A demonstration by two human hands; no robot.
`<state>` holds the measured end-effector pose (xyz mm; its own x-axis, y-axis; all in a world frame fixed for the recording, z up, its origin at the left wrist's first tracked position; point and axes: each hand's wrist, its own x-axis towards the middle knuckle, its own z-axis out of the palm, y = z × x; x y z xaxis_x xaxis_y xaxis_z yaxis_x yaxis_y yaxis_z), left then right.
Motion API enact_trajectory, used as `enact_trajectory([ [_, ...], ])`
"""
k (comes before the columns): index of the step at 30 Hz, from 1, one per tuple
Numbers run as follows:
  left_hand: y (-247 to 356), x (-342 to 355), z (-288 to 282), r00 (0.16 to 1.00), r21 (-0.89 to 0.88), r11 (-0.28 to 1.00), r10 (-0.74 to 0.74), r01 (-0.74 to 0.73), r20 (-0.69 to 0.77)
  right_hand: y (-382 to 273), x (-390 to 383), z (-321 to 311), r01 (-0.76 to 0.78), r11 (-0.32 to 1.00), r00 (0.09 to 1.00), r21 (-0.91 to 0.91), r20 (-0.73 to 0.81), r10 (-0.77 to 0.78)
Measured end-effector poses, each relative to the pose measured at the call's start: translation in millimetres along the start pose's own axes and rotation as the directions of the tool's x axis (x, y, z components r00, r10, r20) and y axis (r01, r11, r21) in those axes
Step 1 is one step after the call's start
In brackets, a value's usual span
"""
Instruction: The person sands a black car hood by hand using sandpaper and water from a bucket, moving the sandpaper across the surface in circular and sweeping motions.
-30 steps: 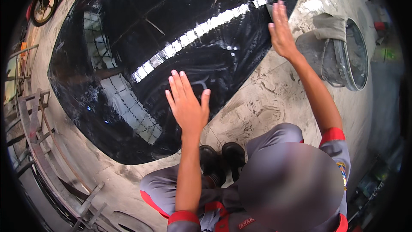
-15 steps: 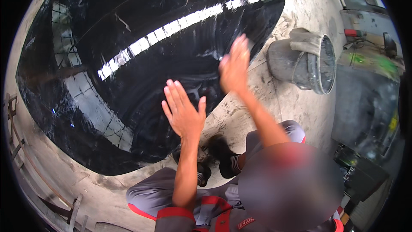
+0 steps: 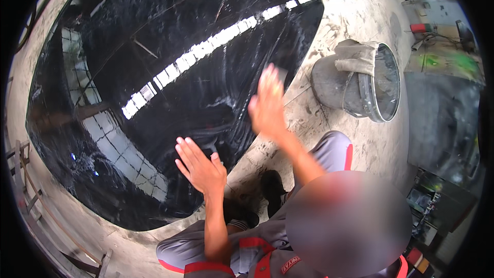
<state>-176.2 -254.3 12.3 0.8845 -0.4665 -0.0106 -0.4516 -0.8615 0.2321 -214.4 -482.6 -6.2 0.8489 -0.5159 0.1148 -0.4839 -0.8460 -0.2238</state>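
Note:
A large glossy black curved panel (image 3: 118,31), scratched and smeared, lies before me, reflecting bright strips of windows. My left hand (image 3: 201,171) rests open and flat on it near the lower edge, fingers stretched out. My right hand (image 3: 268,102), blurred by motion, presses with straightened fingers on a small grey pad (image 3: 281,74) on the panel's right part. The pad is mostly hidden under those fingers, so its material is unclear.
A grey bucket (image 3: 332,80) with a cloth (image 3: 355,54) over its rim stands on the stained floor (image 3: 342,5) right of the panel. Metal racks (image 3: 31,201) line the left. Dark sheets and equipment (image 3: 442,123) sit at far right. My bent knees and shoes are below.
My right hand has swept from the panel's upper right edge down and leftward with the pad. My left hand sits lower, nearer the close edge. The whole view has shifted.

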Motion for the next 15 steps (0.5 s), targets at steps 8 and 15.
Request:
enact_trajectory([
  [8, 22.1, 5.2, 0.3, 1.000, -0.015, 1.000, 0.011, -0.011, -0.005, 136.7, 115.6, -18.4, -0.247, 0.968, 0.964, 0.045, -0.087, 0.250],
  [15, 5.7, 0.9, -2.9, 1.000, 0.051, 0.999, -0.013, 0.013, -0.001, 0.7, -24.2, 4.6, -0.123, 0.992, 0.991, 0.012, 0.056, 0.122],
])
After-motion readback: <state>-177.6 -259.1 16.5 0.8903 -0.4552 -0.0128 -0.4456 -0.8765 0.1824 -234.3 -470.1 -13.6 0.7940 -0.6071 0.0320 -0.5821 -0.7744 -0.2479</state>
